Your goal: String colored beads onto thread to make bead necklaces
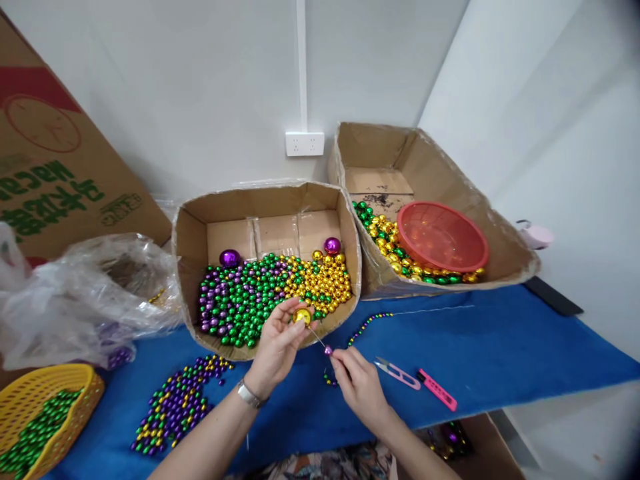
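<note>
My left hand (280, 340), with a metal watch band on its wrist, pinches a large gold bead (302, 317) above the front rim of the middle cardboard box (220, 230). My right hand (357, 383) grips a thin needle (317, 337) that runs up to the gold bead. A small purple bead (328, 350) sits on the needle close to my right fingertips. Beyond my right hand a strand of small purple, green and gold beads (367, 325) lies on the blue cloth, its thread stretching to the right. The box holds loose green, purple and gold beads (260, 293).
Thread snips (397, 373) and a pink cutter (437, 389) lie right of my hands. A second box (380, 147) holds bigger beads and a red basket (443, 237). Loose small beads (175, 407), a yellow basket (85, 393) and plastic bags (65, 287) are on the left.
</note>
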Demonstrator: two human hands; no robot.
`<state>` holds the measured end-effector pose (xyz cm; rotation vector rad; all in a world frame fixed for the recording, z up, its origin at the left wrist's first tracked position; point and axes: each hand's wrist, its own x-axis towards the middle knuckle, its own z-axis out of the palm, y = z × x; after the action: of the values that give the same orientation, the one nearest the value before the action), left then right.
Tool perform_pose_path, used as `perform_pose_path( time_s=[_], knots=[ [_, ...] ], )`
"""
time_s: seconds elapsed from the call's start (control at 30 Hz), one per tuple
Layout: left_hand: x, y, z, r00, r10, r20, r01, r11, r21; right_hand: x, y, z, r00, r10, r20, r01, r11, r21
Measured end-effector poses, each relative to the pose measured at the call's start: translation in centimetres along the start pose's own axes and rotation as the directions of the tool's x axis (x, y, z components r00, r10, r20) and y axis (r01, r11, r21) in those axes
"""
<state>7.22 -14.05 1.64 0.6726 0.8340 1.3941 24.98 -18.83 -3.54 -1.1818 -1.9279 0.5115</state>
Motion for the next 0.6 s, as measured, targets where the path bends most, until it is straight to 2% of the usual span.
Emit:
perform_pose_path(
  time_s=[0.27, 0.47, 0.6],
  knots=[
    [-0.6, -0.2, 0.2, 0.998, 0.066, 0.010, -0.066, 0.998, 0.009, 0.1, 0.1, 0.0, 1.000, 0.001, 0.002, -0.001, 1.000, 0.021],
    [-1.4, -0.9, 0.0, 0.993, 0.077, 0.087, -0.092, 0.978, 0.185, 0.6, -0.4, 0.0, 1.000, -0.003, 0.000, 0.003, 1.000, 0.017],
    [0.3, 0.0, -0.6, 0.993, 0.091, 0.074, -0.107, 0.964, 0.244, 0.5, -0.4, -0.5, 0.999, 0.022, -0.043, -0.020, 0.999, 0.043]
  ],
)
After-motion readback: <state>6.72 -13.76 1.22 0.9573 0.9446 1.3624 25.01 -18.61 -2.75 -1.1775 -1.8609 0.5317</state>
